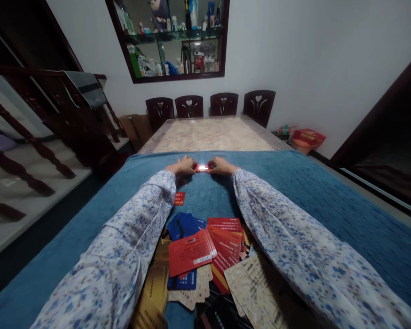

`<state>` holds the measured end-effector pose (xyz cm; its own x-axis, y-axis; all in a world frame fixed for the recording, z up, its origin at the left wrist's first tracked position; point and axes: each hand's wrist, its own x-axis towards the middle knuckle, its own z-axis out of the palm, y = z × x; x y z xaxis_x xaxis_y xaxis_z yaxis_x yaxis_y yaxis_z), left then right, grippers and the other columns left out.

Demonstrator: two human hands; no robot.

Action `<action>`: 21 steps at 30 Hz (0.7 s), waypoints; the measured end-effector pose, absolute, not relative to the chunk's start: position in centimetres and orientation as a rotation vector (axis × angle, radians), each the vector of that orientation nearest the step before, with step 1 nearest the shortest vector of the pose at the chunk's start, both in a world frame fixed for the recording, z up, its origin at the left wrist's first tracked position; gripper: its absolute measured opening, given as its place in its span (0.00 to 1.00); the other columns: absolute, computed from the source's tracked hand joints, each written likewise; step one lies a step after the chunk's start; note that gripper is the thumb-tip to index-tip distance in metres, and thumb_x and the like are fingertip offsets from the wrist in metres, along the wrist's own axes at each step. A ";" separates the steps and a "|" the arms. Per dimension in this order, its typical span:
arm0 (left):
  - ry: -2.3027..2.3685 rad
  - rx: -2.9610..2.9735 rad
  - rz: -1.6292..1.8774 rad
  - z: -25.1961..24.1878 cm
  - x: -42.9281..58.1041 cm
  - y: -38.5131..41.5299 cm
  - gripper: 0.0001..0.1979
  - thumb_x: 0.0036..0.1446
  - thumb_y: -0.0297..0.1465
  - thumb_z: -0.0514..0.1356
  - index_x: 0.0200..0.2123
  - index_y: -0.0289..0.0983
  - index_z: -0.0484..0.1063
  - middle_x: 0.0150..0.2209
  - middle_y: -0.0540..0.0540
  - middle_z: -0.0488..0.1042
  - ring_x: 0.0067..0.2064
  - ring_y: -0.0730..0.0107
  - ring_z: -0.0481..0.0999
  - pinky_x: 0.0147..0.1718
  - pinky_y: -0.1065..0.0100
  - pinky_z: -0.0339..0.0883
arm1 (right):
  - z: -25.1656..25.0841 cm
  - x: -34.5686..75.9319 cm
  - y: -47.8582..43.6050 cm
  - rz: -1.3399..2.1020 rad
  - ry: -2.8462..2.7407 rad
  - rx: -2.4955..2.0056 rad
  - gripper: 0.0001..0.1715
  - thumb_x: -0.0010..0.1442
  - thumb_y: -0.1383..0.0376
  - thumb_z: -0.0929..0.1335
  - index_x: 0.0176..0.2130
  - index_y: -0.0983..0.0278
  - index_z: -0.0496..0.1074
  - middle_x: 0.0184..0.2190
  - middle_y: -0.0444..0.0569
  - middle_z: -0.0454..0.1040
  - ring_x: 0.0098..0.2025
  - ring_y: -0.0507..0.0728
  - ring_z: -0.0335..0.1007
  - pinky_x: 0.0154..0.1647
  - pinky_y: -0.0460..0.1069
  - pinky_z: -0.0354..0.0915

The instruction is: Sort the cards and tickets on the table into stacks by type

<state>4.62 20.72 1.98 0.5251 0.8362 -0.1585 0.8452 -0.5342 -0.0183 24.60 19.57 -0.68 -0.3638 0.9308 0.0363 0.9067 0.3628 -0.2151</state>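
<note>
Both arms, in floral sleeves, stretch far forward over a blue cloth [311, 196]. My left hand [183, 165] and my right hand [221, 166] meet at a small red card [202, 167] lying flat near the cloth's far edge. Each hand pinches one end of it with curled fingers. A glare spot shines on the card's top. Close to me lies a loose pile of cards [205, 256] in red, blue, gold and beige. One small red card [179, 198] lies alone under my left forearm.
Beyond the cloth the marble-patterned table top [210, 135] runs to several dark wooden chairs [222, 103] at the wall. A glass-shelved cabinet [173, 39] hangs above. A wooden stair railing [37, 119] is at the left, red boxes [306, 138] on the floor at right.
</note>
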 end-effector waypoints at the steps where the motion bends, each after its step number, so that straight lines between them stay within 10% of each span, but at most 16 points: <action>1: 1.480 2.693 -0.230 2.0 4.6 20.7 0.14 0.57 0.31 0.59 0.46 0.40 0.77 0.52 0.38 0.74 0.61 0.46 0.63 0.59 0.44 0.63 | -0.6 24.6 19.5 0.249 -2.457 -1.678 0.17 0.61 0.62 0.72 0.48 0.66 0.81 0.44 0.53 0.82 0.44 0.58 0.75 0.42 0.45 0.64; 21: 1.546 2.689 -0.160 1.3 4.7 21.2 0.18 0.55 0.32 0.61 0.49 0.41 0.79 0.52 0.39 0.76 0.62 0.43 0.62 0.58 0.44 0.61 | -0.8 24.4 19.4 0.269 -2.398 -1.717 0.21 0.60 0.62 0.72 0.51 0.66 0.81 0.46 0.52 0.82 0.46 0.57 0.76 0.44 0.44 0.65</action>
